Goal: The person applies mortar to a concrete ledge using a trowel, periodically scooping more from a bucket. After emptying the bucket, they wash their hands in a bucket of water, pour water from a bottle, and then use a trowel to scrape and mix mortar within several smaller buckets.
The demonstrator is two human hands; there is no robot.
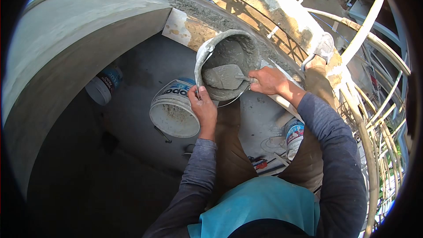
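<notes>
The fingers (254, 75) of the right hand (269, 80) were wrapped around the handle of a trowel (223, 76), its blade coated in grey and lying within the mouth of a mortar bucket (203, 57). From where I stood I couldn't tell whether the blade touched the wet mortar (232, 49) below it. The left hand (205, 109) grasped the bucket's near rim, thumb and fingers pinching its edge. The bucket was tilted so that its mouth faced the person, above the left leg, its rim and inner wall smeared with grey; its thin wire handle hung on the near side.

Just beside the left hand, on the grey floor (139, 68), was a white pail (172, 119) with a blue label, splashed with dried grey. Farther left, in shadow by the curved wall (88, 46), there was a paint pail (98, 91). Another labelled tub (294, 139) was near the right leg, with a few tools (262, 165), one of them red, scattered close by.

The person wore dark blue sleeves (332, 128) and a teal shirt (260, 198). The right foot (316, 61), in a sandal, was up on the ledge, and beyond it bamboo poles (373, 167) crowded the right side.
</notes>
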